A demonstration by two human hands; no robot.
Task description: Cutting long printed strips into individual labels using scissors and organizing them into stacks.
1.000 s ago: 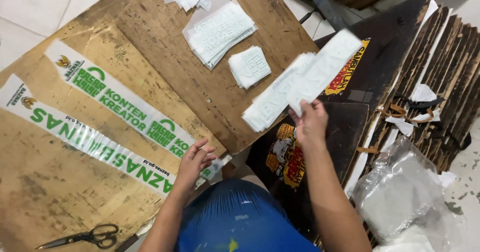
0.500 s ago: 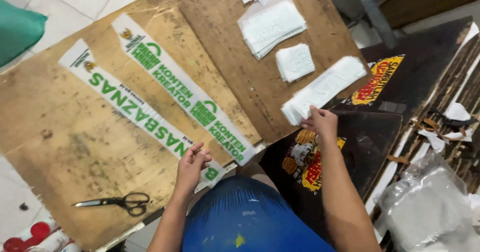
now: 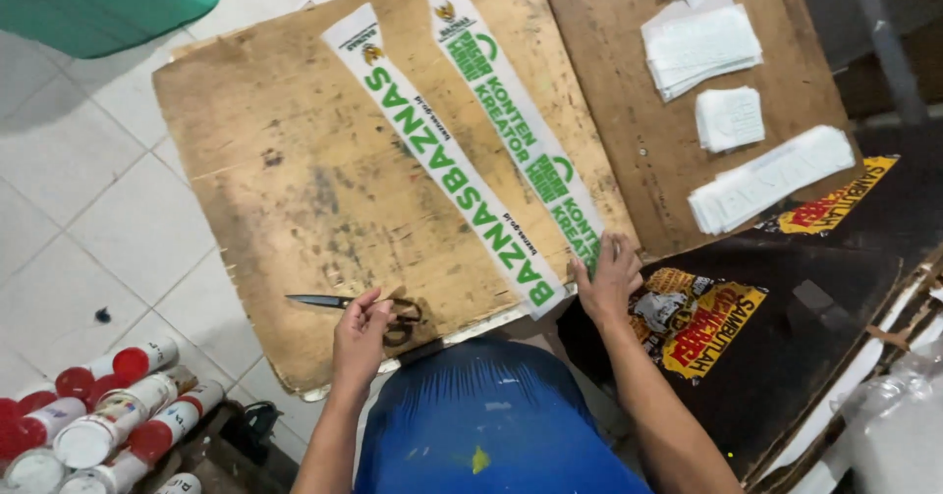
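My left hand point(image 3: 361, 335) rests on the black handles of a pair of scissors point(image 3: 344, 304) lying on a brown wooden board point(image 3: 295, 190), blades pointing left; the fingers curl onto the handles. My right hand point(image 3: 609, 280) lies flat on the near end of a long white strip with green lettering point(image 3: 526, 131). A second white strip with green lettering point(image 3: 447, 165) lies parallel just to its left. Both strips run diagonally across the board.
Stacks of white paper pieces point(image 3: 702, 47) point(image 3: 771, 178) point(image 3: 730, 118) lie on a second board at the upper right. Dark printed cardboard point(image 3: 786, 327) sits to the right. Red-capped spray cans point(image 3: 108, 420) stand at the lower left on the tiled floor. A green object point(image 3: 98, 3) fills the upper left.
The view has swung left. My left hand moved from the strip's end to the scissors. My right hand left the white paper stack and came down onto the strip's near end.
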